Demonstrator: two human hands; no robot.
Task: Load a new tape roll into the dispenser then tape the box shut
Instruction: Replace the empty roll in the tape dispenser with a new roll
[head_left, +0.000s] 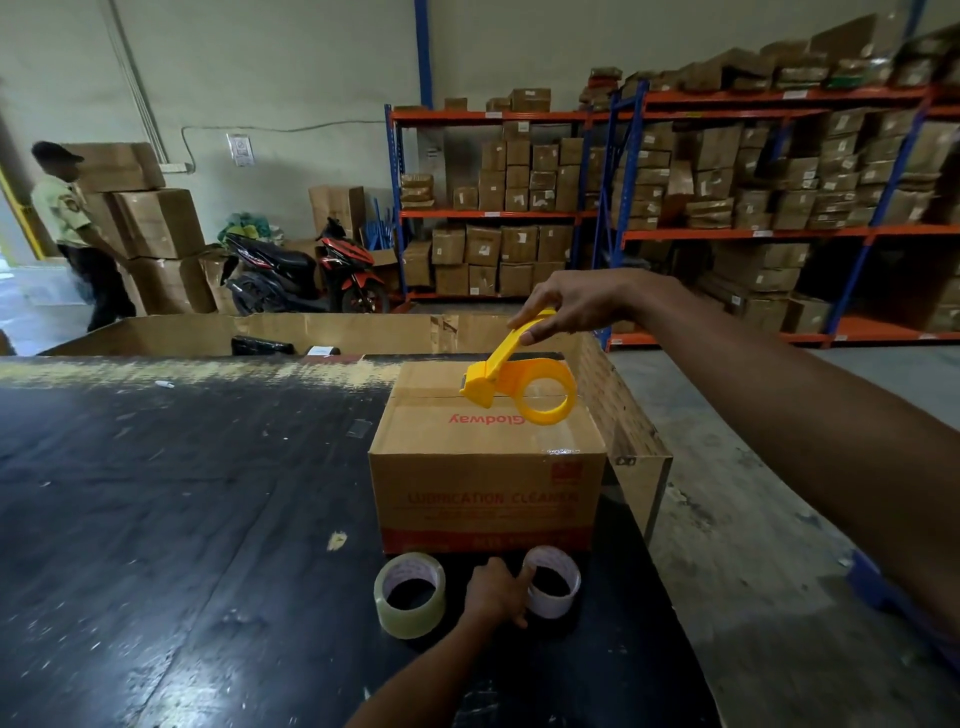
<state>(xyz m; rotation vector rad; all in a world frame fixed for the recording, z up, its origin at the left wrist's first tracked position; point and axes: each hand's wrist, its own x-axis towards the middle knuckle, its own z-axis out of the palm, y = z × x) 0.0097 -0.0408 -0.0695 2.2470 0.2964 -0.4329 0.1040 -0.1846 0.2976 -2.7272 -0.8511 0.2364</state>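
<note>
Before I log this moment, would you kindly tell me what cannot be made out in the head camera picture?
- Yellow plastic tape dispenser: the handle's end is hidden inside the right hand.
- Whitish tape roll: the left hand covers its near side, so the grip is unclear.
- Brown cardboard box: the red print low on the front is too blurred to read.
- Clear tape roll: core print is too small.

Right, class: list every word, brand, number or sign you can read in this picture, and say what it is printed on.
"Glodway": red, upside down to the camera, on the top of the cardboard box.
"LUBRICATION CLEANER": faint red, on the box's front face.
Smaller lines and the red band below it: too blurred to read.
Printing inside the two tape rolls: too small.
Wall notice and labels on the shelf boxes: too small.
</note>
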